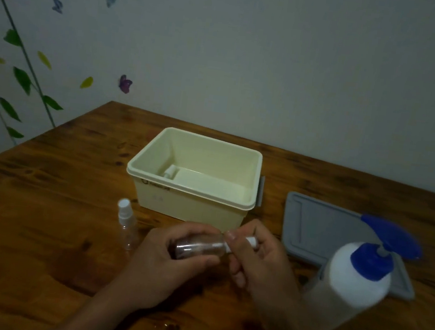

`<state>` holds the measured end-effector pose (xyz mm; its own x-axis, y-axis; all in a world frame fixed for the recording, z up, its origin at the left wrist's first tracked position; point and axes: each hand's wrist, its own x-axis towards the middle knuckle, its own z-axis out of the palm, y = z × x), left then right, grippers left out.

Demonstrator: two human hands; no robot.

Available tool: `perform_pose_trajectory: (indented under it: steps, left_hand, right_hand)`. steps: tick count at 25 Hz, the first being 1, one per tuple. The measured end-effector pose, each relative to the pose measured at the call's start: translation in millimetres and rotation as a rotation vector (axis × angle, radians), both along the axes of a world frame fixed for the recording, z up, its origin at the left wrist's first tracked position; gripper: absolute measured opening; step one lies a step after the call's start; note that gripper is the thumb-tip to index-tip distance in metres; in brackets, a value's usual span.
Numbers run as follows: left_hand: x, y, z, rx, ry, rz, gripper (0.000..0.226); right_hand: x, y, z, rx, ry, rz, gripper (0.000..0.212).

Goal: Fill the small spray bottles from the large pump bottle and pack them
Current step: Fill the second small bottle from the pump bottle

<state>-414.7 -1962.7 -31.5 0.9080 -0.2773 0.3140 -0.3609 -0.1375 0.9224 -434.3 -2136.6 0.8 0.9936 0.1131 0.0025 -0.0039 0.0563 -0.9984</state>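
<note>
My left hand [163,262] grips the clear body of a small spray bottle [198,247], held sideways above the table. My right hand [257,254] pinches its white spray cap [252,241] at the right end. A second small clear spray bottle [127,226] with a white cap stands upright on the table to the left of my hands. The large white pump bottle [353,277] with a blue pump head stands at the right, close to my right forearm. Another small bottle's white cap [169,172] shows lying inside the cream box [193,197].
The cream plastic box stands open behind my hands on the wooden table [39,225]. Its grey lid [318,226] lies flat to the right, partly behind the pump bottle. A wall with leaf and butterfly stickers is behind the table.
</note>
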Motion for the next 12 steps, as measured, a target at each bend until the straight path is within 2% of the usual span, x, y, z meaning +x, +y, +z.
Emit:
perform_pose_trajectory:
  steps: [4, 6, 9, 12]
  left_hand:
    - [0.9, -0.4, -2.2, -0.155, 0.13, -0.061, 0.028]
    - [1.2, -1.2, -5.6, -0.142, 0.135, -0.067, 0.028]
    - [-4.7, -4.0, -6.3, -0.066, 0.126, -0.041, 0.026]
    - [-6.9, -3.5, 0.2, -0.047, 0.164, -0.049, 0.027]
  right_hand:
    - [-4.2, -1.9, 4.7, -0.081, -0.058, 0.067, 0.003]
    - [-0.7, -2.0, 1.2, -0.114, -0.053, 0.02, 0.006]
    - [0.3, 0.9, -1.0, -0.185, -0.028, -0.064, 0.021]
    - [-0.3, 2.3, 1.1, -0.216, 0.004, -0.045, 0.019]
